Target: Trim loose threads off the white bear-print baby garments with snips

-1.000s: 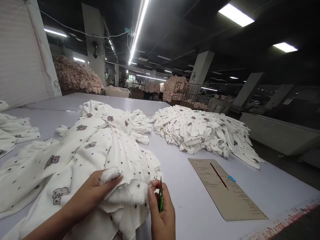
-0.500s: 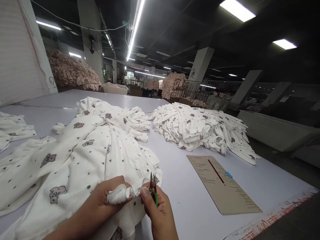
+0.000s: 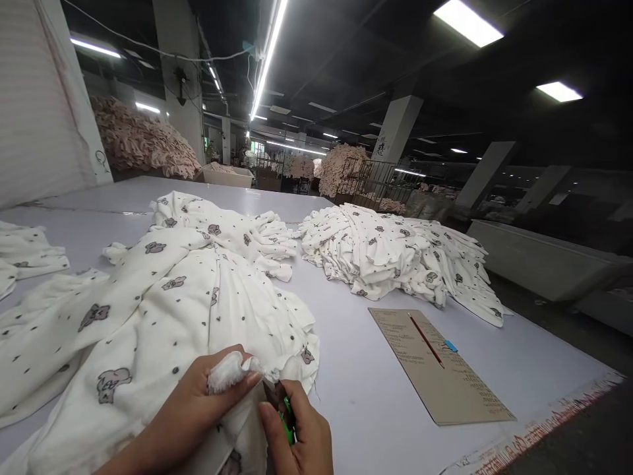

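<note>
My left hand [image 3: 198,402] pinches a bunched fold of a white printed garment [image 3: 163,310] that lies spread over the near left of the white table [image 3: 356,382]. Right beside it, my right hand [image 3: 299,435] is closed round small green thread snips [image 3: 287,425], whose blades point up at the cloth just below the pinched fold. The two hands almost touch at the bottom edge of the view.
A heap of the same white printed garments [image 3: 395,257] lies at mid right. A brown card [image 3: 440,369] with a red pencil [image 3: 425,340] rests near the table's right edge. More white cloth [image 3: 24,254] lies far left; pink fabric piles [image 3: 143,142] stand behind.
My right hand has dropped lower with the snips, from beside the fold to under it. My left hand has pulled the pinched fold up slightly.
</note>
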`<state>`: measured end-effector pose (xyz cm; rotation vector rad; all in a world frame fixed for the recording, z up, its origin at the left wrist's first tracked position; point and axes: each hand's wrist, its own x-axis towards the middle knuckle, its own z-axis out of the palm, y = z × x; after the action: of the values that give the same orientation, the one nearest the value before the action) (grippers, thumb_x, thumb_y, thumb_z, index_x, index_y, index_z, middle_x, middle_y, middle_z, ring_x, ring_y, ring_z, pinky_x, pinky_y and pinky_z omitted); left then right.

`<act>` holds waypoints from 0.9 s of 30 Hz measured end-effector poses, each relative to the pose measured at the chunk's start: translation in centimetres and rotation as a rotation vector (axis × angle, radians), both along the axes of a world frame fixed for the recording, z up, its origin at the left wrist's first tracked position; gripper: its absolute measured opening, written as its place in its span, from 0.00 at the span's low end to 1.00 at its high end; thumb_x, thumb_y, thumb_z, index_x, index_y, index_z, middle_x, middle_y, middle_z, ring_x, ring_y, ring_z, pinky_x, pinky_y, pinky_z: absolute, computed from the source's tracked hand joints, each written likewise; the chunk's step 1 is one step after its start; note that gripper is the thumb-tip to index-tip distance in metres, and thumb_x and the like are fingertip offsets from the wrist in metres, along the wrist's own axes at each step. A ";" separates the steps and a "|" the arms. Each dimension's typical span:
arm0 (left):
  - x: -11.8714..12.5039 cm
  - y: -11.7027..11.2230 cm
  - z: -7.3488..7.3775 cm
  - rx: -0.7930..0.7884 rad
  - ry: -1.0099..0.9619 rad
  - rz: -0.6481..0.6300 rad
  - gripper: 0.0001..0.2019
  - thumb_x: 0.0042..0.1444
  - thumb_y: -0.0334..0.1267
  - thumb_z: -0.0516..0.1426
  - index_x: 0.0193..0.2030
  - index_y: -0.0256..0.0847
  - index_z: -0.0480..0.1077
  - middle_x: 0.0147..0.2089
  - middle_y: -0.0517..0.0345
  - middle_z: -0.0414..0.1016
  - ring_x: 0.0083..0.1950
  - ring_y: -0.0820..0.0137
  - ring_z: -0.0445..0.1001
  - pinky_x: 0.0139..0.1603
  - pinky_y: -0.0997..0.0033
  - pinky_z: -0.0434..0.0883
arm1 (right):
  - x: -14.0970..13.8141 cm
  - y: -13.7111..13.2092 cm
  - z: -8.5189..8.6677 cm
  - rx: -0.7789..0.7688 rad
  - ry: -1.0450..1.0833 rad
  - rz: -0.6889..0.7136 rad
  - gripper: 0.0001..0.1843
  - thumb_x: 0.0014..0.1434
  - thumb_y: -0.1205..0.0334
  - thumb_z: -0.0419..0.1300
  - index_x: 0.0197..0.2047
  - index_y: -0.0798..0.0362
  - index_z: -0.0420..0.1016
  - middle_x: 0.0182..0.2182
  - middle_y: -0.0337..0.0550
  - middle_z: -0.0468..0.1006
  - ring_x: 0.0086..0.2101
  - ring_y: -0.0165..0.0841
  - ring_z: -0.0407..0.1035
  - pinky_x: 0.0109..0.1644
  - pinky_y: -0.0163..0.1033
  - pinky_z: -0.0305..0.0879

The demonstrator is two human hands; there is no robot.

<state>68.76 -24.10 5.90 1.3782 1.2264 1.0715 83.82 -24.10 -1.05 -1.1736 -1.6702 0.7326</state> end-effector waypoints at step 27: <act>0.4 -0.4 -1.1 0.086 0.073 -0.071 0.17 0.59 0.49 0.54 0.24 0.41 0.63 0.25 0.67 0.60 0.27 0.74 0.58 0.27 0.78 0.59 | 0.1 -0.8 -0.6 -0.300 0.440 0.210 0.24 0.59 0.40 0.53 0.28 0.53 0.69 0.18 0.32 0.55 0.22 0.27 0.47 0.24 0.34 0.44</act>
<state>69.16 -24.48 4.81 1.5272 1.1863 1.0426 83.95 -24.87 -1.64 -0.9523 -1.3505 1.3070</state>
